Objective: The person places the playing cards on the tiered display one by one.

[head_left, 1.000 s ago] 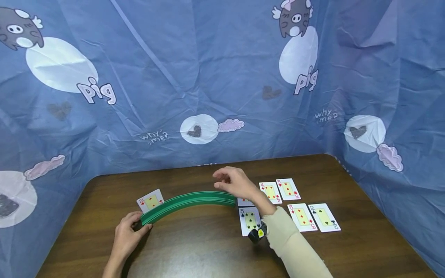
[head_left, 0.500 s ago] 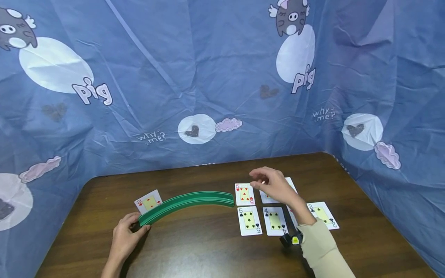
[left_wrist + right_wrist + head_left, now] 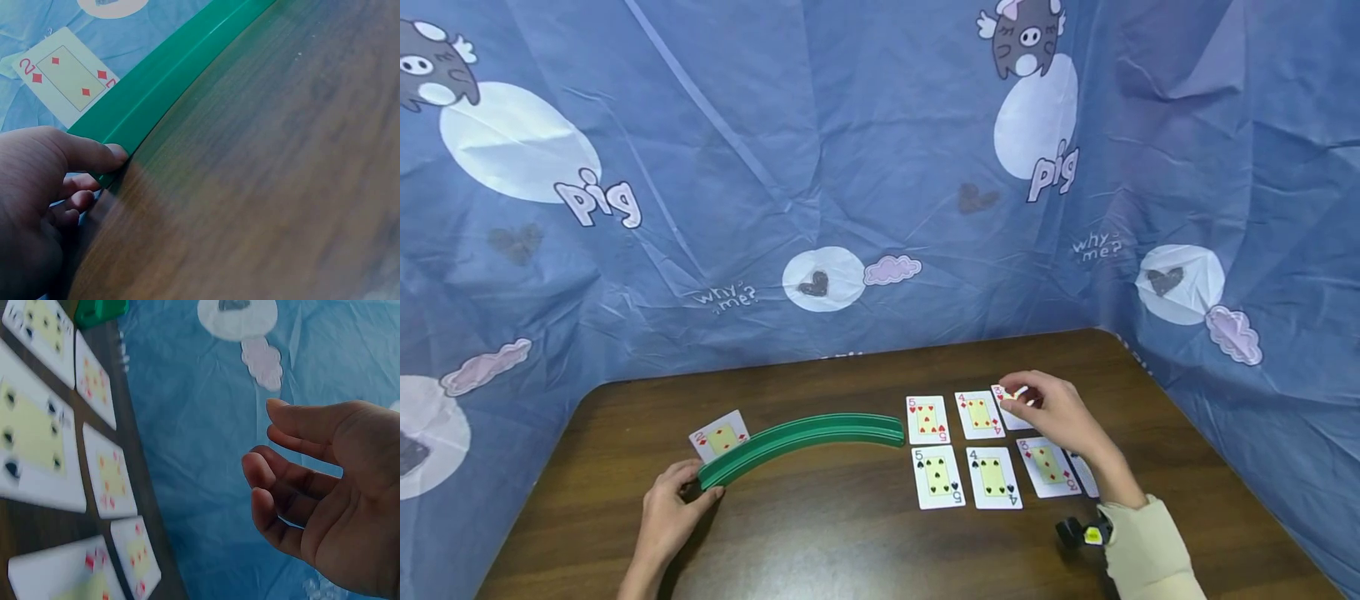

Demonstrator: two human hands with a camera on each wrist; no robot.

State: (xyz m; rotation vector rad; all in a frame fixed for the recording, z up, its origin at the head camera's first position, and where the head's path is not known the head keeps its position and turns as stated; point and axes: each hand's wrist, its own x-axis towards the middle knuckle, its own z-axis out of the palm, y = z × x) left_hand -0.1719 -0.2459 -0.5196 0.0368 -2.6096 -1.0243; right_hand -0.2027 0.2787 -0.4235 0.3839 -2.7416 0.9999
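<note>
My left hand [image 3: 672,510] pinches the left end of a curved green card holder [image 3: 820,428], thumb on the near side. A two of diamonds [image 3: 721,437] shows above the holder's left part; its lower edge is hidden there. My right hand [image 3: 1054,411] hovers over the far card row, partly covering the three of hearts [image 3: 1011,415]. In the right wrist view its fingers [image 3: 262,472] are loosely bent with nothing between them. To its left lie the four of diamonds [image 3: 980,415] and five of hearts [image 3: 928,420].
In the near row lie the five of spades [image 3: 938,477], four of spades [image 3: 994,478] and three of diamonds [image 3: 1048,468]. A two of clubs [image 3: 1081,473] is mostly hidden under my right forearm. A blue cloth [image 3: 850,183] hangs behind the brown wooden table [image 3: 820,533].
My right hand has moved right, from above the holder's right end across the cards to the three of hearts. The left hand keeps its grip on the holder's left end.
</note>
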